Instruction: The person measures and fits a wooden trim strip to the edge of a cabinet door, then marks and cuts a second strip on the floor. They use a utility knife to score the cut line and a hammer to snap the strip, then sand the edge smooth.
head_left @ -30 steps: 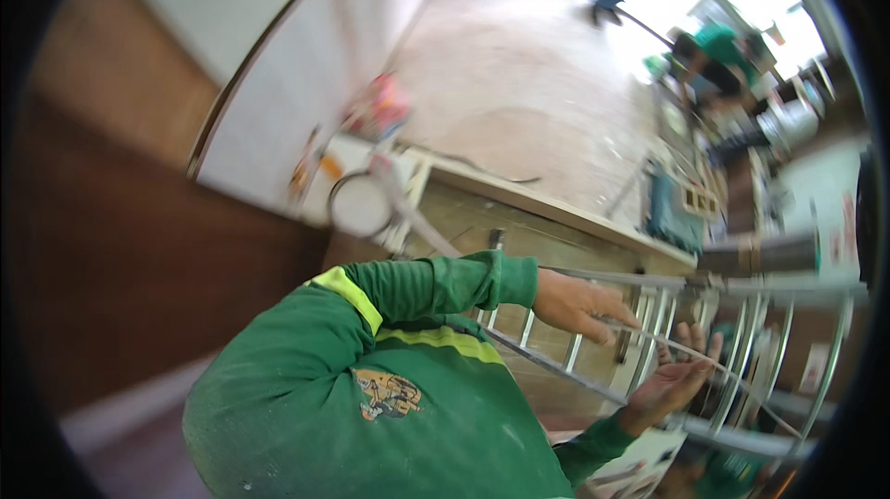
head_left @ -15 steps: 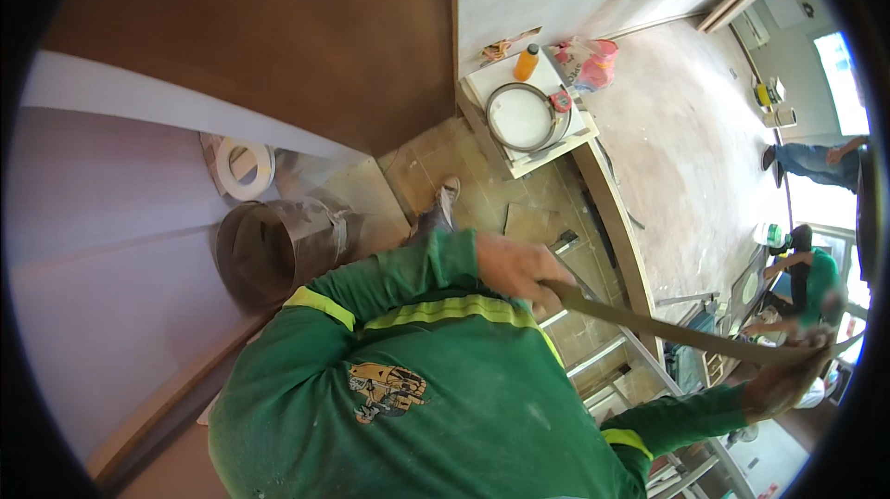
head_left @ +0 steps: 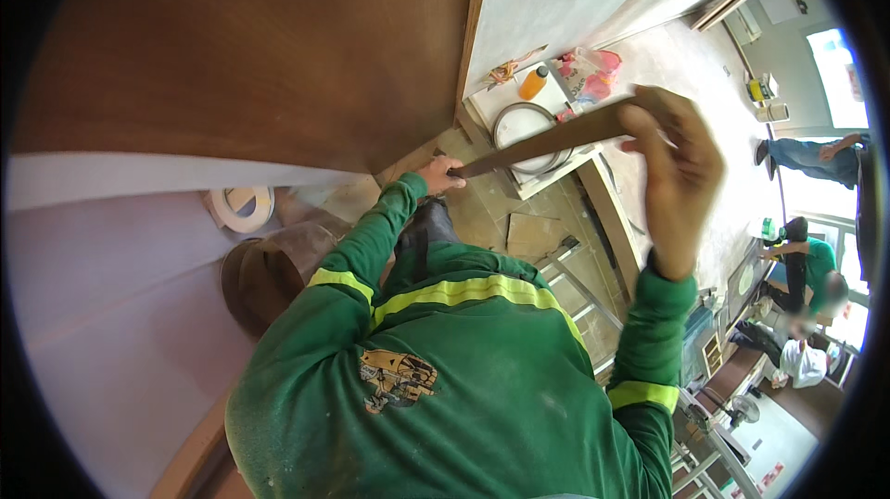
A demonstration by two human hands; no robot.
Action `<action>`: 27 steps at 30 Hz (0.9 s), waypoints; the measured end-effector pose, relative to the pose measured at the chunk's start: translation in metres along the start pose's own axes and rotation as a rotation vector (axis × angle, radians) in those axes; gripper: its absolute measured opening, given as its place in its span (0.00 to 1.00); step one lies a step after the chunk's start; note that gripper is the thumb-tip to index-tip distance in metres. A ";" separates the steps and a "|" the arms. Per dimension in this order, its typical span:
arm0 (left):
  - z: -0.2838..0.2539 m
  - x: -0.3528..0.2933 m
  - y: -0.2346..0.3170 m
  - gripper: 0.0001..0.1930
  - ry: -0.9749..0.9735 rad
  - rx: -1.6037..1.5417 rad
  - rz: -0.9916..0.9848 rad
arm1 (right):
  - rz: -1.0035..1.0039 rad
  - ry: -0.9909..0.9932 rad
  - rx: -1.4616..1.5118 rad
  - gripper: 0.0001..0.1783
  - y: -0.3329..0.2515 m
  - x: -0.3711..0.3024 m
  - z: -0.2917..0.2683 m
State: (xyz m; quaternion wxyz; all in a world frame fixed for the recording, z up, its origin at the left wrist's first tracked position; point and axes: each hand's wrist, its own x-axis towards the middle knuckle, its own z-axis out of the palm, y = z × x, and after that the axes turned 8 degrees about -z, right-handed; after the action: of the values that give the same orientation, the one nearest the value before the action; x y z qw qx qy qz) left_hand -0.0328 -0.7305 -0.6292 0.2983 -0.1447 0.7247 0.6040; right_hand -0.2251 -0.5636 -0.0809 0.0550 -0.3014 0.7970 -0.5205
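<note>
fingers (head_left: 451,164) of the left hand (head_left: 434,175) close on one end of a single brown strip (head_left: 556,138), the right hand (head_left: 681,161), loosely curled, grips its other end, and its length slants up rightward between them, one bottle (head_left: 534,84) and one bag (head_left: 591,73) beyond.

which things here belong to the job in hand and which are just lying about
In use:
brown strip, stretched between left hand and right hand

Apparently just lying about:
dark-capped orange bottle
pink-and-white plastic bag
white ring
</note>
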 end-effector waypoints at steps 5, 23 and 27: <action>-0.018 -0.021 0.089 0.44 0.165 0.062 -0.094 | 0.180 0.021 0.100 0.11 0.055 0.016 0.060; -0.016 -0.017 0.172 0.32 0.939 -0.268 0.351 | 0.151 -0.023 0.167 0.09 0.114 0.058 0.108; -0.001 0.001 0.165 0.32 1.032 -0.324 0.228 | 0.070 -0.024 0.096 0.11 0.130 0.070 0.107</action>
State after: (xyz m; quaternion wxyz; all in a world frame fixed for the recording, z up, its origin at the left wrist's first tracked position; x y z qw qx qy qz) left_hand -0.1284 -0.6932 -0.4993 -0.1889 -0.3867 0.6859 0.5868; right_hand -0.2938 -0.6506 -0.2256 0.0973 -0.2767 0.7806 -0.5520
